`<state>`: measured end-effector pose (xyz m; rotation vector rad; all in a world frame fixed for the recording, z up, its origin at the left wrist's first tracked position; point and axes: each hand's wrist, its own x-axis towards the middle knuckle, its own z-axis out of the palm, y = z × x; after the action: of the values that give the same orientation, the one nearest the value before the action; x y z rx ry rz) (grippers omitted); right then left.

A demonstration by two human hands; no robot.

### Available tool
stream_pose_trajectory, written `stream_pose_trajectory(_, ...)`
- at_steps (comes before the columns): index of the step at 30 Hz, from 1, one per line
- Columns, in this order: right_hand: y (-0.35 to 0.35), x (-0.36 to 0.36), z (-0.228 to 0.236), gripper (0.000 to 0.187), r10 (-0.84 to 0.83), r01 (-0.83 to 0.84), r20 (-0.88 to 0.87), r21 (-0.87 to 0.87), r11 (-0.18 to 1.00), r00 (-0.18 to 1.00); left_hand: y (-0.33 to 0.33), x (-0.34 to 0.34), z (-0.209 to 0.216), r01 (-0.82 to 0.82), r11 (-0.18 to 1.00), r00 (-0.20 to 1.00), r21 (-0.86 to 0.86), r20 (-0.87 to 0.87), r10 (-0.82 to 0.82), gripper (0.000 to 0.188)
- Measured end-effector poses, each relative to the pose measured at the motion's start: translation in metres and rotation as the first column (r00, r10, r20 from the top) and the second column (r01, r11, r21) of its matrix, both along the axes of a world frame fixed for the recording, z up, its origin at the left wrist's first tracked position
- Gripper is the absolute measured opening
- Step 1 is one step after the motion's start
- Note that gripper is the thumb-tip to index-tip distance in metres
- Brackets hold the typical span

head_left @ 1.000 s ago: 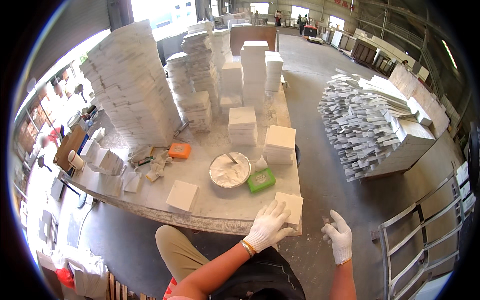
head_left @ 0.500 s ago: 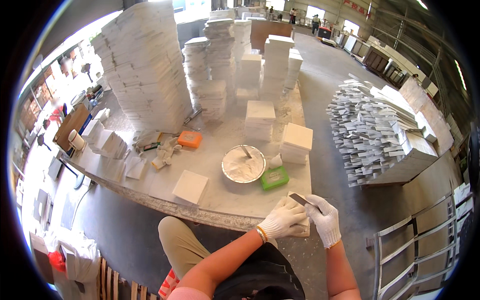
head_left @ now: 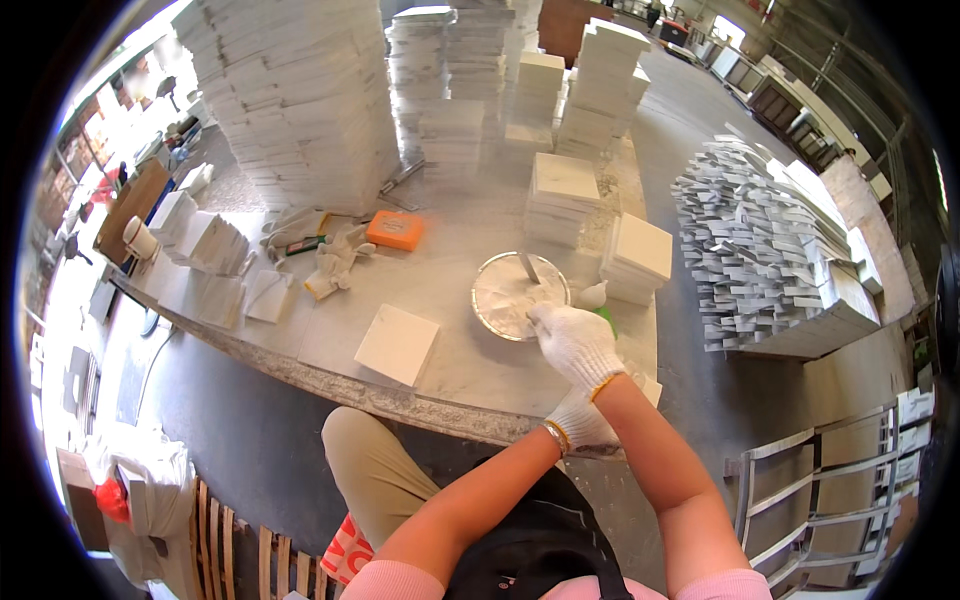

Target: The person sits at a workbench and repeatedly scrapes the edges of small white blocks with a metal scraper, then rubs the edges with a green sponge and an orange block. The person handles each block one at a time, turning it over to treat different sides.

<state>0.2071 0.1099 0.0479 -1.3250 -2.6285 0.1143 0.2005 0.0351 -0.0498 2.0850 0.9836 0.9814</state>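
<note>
My right hand (head_left: 575, 343), in a white knit glove, reaches over the right rim of a round foil-edged bowl (head_left: 480, 312) of white paste. Its fingers are closed around the flat grey scraper seen in that hand half a second ago; the blade itself is hidden now. A spatula (head_left: 528, 268) leans in the paste, its handle up. My gloved left hand (head_left: 580, 420) is at the table's near edge, beside a white tile (head_left: 650, 390). The right wrist crosses in front of it and covers its fingers. A green box (head_left: 606, 318) is mostly hidden behind the right hand.
Tile stacks (head_left: 565, 195) rise beyond the bowl, with a tall one (head_left: 300, 110) at left. A single tile (head_left: 397, 345), an orange box (head_left: 395, 230) and loose gloves (head_left: 338, 262) lie on the table (head_left: 300, 340). Rightward stand piled stone strips (head_left: 750, 240) and a metal rack (head_left: 830, 480).
My right hand has moved from beside the left hand, up and left to the bowl. The left hand stays near the table edge, now partly covered. The whole view has shifted.
</note>
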Motion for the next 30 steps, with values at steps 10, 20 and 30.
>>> stream_pose_trajectory(10, -0.039, 0.035, 0.034, 0.050, -0.088, 0.077, -0.215, -0.060, 0.995, 0.973, -0.004, -0.009, 0.024, -0.016, 0.997, 0.975, 0.080, -0.220, 0.034, 0.058)
stream_pose_trajectory(20, -0.069, 0.059, 0.058, 0.041, -0.046, 0.062, -0.417, 0.025, 0.998, 0.908, -0.002, -0.007, 0.028, -0.122, 0.989, 0.977, 0.088, -0.163, 0.135, 0.063)
stream_pose_trajectory(30, -0.001, -0.109, 0.066, 0.057, 0.329, -0.324, -0.084, 0.067, 0.944, 0.941, -0.005, -0.005, -0.017, 0.035, 0.983, 0.994, -0.178, 0.108, -0.016, 0.064)
